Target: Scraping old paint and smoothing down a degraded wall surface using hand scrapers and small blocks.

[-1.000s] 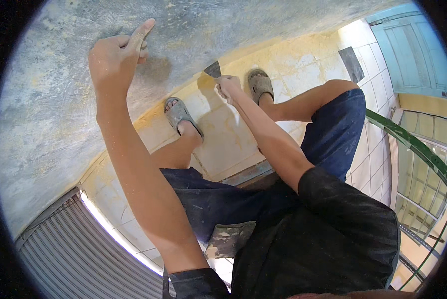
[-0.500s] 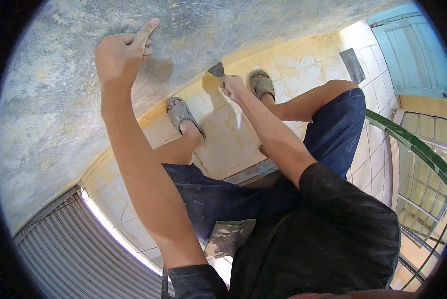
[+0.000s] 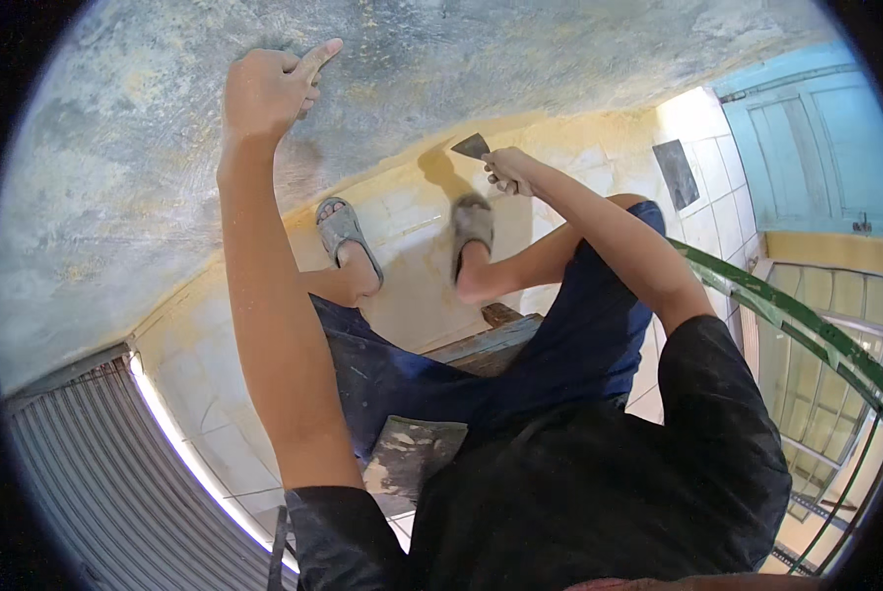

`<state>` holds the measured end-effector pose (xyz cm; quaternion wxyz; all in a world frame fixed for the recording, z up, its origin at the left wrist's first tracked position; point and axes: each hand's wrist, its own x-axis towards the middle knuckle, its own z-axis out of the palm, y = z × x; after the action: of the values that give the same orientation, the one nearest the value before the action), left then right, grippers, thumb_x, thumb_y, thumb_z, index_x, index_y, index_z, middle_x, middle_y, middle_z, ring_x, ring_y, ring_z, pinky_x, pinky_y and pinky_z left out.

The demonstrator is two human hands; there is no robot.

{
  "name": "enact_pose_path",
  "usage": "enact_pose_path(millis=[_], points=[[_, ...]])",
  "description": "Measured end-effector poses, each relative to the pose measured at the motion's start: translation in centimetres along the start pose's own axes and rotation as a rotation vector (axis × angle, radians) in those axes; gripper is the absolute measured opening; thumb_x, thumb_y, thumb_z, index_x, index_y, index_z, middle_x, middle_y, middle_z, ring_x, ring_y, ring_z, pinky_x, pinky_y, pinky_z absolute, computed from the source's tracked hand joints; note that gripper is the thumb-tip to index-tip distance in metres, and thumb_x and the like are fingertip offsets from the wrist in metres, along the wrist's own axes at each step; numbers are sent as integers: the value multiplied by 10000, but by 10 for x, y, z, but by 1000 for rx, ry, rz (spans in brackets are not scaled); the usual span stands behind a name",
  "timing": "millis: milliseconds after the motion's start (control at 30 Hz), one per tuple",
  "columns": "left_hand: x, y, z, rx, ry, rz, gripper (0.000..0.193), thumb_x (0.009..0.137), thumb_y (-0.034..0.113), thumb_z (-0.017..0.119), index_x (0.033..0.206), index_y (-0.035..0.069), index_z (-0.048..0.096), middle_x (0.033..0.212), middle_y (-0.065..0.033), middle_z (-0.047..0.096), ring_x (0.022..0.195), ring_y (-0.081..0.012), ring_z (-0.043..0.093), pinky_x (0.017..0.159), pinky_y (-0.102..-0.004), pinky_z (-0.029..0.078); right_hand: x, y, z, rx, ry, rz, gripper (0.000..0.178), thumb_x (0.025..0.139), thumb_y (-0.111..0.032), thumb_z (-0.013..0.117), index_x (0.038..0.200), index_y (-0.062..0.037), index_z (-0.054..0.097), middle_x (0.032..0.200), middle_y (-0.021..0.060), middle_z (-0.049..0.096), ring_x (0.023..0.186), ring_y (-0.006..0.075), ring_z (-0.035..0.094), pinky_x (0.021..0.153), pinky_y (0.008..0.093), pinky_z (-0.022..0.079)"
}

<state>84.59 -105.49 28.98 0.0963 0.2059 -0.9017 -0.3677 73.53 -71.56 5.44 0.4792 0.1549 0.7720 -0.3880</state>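
Observation:
My left hand (image 3: 272, 95), dusty with pale powder, is up at the rough grey wall (image 3: 165, 128). One finger points out to the right while the others are curled; anything inside them is hidden. In my right hand (image 3: 512, 171) I grip a putty knife (image 3: 472, 147) with a dark, flared blade. That blade points left toward the foot of the wall, above the yellow-stained floor (image 3: 417, 266), and stands apart from the wall. Below it is my right foot in a grey sandal (image 3: 474, 225); the other sandal (image 3: 339, 227) is further left.
Beneath me is a worn wooden bench (image 3: 486, 345). A ribbed shutter (image 3: 97, 463) stands at lower left, a light-blue door (image 3: 816, 148) at upper right. A green curved bar (image 3: 766, 286) crosses the right side, and a dark flat sheet (image 3: 676, 174) lies on the white tiles.
My right hand has moved right with the putty knife, away from the wall's foot. My right foot has shifted left. My left hand appears slightly further right, still at the wall.

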Motion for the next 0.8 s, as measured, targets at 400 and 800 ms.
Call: enact_pose_path(millis=[400, 800], points=[[-1, 3, 17, 43, 60, 17, 586, 871, 560, 767, 695, 2, 766, 578, -55, 672, 557, -123, 631, 623, -270, 501, 34, 33, 40, 831, -291, -5, 175, 1043, -262, 448, 997, -102, 501, 683, 2, 512, 415, 54, 339, 326, 188, 236], [14, 18, 58, 311, -149, 166, 636, 848, 647, 725, 638, 46, 704, 552, -43, 582, 538, -171, 524, 582, -329, 421, 39, 33, 39, 771, 2, -155, 172, 979, -213, 529, 867, -85, 556, 601, -11, 475, 408, 96, 351, 370, 278, 248]])
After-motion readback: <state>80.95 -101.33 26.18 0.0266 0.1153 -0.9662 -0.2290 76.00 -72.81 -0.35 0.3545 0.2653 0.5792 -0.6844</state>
